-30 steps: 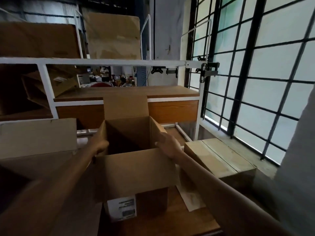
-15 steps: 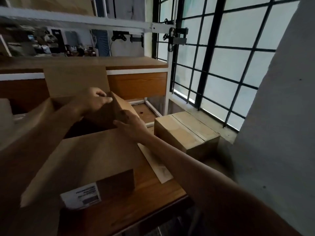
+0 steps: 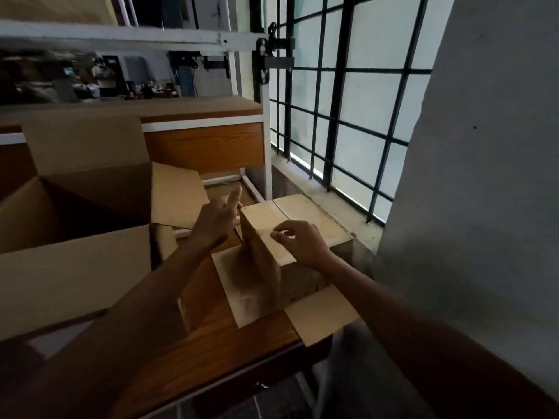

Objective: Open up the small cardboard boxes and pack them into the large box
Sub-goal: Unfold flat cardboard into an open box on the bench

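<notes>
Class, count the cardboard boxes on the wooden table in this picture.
2. The large open box stands at the left; the small box stands at the right by the window, under both hands. Others may be hidden.

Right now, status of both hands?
Left hand: open, fingers spread, beside the small box, holding nothing.
Right hand: fingers curled on the small box's top; grip cannot be told.

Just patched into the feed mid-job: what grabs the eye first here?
Both hands are at the small cardboard box by the barred window: the right hand pinches at its top flap, the left hand hovers open beside it. Left of them, the large box gapes open on the wooden table.
</notes>
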A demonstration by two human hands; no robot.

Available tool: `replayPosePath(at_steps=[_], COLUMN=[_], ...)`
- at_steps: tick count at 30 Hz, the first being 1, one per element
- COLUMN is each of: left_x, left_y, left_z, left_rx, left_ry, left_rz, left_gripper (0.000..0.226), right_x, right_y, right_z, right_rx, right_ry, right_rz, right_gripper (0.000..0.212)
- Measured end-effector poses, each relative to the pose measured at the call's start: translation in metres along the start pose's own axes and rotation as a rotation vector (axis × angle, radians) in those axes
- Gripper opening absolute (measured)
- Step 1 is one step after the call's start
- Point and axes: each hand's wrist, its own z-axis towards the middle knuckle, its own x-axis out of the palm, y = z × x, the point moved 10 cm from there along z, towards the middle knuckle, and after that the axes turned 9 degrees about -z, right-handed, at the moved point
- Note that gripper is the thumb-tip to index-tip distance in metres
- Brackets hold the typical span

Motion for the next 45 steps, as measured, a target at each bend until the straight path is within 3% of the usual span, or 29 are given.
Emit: replayPosePath(at_steps=[5,10,15,24,29,33,37,41,45], left_x=[0.064,0.116,0.128,0.142,0.146,0.157,0.133,0.118,0.101], left_y=[0.023,0.079,0.093,0.119,0.135,0.14,0.132,0.136,0.072], left_z=[0.0,0.012,0.0,-0.024,-0.048,-0.063,-0.072,-0.06,-0.08], left_rx=[-0.17,-0.354,-0.461,-0.511,-0.574,-0.556,-0.523,-0.466,-0.414], left_ry=[-0.01,-0.057,-0.187,-0.314,-0.314,-0.277,-0.372,-0.317,-0.162], left_rz=[-0.168,-0.338,-0.364,-0.535,-0.58,-0.664,-0.692,-0.75,-0.771], left_gripper=[0.066,0.081,0.053,0.037,0.03,0.057,0.062,0.074,0.064], right_x=[-0.025,-0.02,-0.013,-0.006,0.011,0.03,0.006,-0.02,-0.037], right_y=[-0.096,-0.147,-0.181,-0.209,-0.222,-0.207,-0.195,-0.174,-0.14], right_z=[-0.007,-0.009,0.002,0.001,-0.032,-0.056,-0.057,-0.06,-0.058], right_rx=[0.203,0.337,0.498,0.637,0.855,0.796,0.721,0.632,0.46], right_ry=[0.019,0.1,0.084,0.014,0.018,0.038,-0.003,-0.034,-0.04], right_rz=[0.046,0.015,0.08,0.306,0.327,0.683,0.565,0.46,0.599], right_gripper=[0.028,0.045,0.071,0.08,0.08,0.1,0.08,0.053,0.067])
